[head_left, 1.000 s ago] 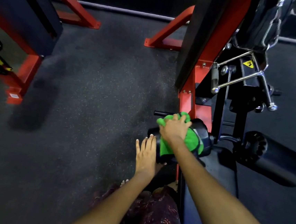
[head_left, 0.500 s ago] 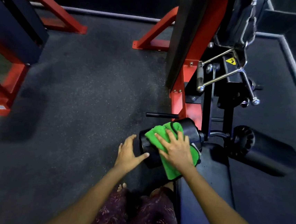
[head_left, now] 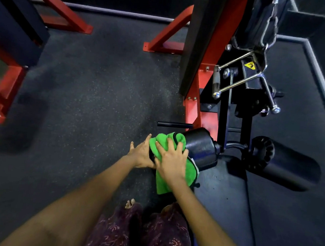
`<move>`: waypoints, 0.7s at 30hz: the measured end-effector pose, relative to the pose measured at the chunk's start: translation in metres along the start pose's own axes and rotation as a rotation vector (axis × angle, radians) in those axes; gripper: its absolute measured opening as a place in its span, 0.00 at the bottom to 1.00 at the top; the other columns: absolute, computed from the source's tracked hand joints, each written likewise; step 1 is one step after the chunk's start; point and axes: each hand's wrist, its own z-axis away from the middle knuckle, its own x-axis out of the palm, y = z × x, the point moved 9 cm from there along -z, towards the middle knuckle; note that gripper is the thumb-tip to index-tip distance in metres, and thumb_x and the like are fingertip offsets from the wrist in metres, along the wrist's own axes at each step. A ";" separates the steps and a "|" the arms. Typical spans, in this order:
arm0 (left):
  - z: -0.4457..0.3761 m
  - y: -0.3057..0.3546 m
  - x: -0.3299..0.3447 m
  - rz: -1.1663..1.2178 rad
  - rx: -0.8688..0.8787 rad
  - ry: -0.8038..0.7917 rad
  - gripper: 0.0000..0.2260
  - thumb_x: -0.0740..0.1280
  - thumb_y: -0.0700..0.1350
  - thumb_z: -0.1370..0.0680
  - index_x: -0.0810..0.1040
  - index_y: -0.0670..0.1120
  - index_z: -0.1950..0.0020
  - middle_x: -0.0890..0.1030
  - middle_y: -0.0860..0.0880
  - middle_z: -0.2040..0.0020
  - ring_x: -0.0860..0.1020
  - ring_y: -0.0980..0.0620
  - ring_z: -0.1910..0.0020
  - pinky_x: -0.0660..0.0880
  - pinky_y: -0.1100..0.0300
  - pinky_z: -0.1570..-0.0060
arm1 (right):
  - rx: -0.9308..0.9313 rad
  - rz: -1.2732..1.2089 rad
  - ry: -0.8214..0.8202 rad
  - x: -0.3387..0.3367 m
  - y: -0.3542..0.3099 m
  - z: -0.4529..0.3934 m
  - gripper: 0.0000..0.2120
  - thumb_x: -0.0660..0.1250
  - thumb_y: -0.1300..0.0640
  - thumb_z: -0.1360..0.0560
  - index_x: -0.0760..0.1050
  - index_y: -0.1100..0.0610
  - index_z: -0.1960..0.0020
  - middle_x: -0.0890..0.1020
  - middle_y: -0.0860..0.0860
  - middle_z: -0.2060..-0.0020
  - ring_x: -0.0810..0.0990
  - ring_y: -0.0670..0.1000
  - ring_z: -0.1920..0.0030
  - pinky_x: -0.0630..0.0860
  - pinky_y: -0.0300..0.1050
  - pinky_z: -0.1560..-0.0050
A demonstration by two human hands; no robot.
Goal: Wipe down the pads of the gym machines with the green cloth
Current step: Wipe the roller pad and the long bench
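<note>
Cloth, green, is lying draped over the near end of the left roller pad, which serves as the landmark. Right hand is pressing flat on the cloth, fingers spread and straight rather than pinching, probably so the palm drives a broad patch of fabric against the pad's curve. Left hand is resting against the pad's end face, just left of the cloth, fingers open and thumb raised; it is likely bracing the roller so it does not spin under the wiping. Loose cloth is hanging below the pad, towards the person. Seat is lying directly right of and below the pad, and a second roller pad is jutting out on the far side of the black post; neither is touched, so both probably are awaiting wiping. Red frame is rising just behind the pad.
</note>
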 end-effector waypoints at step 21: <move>0.005 -0.005 0.010 0.081 0.072 -0.003 0.58 0.81 0.51 0.40 0.46 0.49 0.22 0.57 0.53 0.23 0.57 0.54 0.25 0.36 0.46 0.27 | 0.072 0.037 0.023 0.016 0.013 0.017 0.31 0.76 0.38 0.39 0.74 0.38 0.36 0.79 0.51 0.39 0.75 0.62 0.42 0.74 0.66 0.49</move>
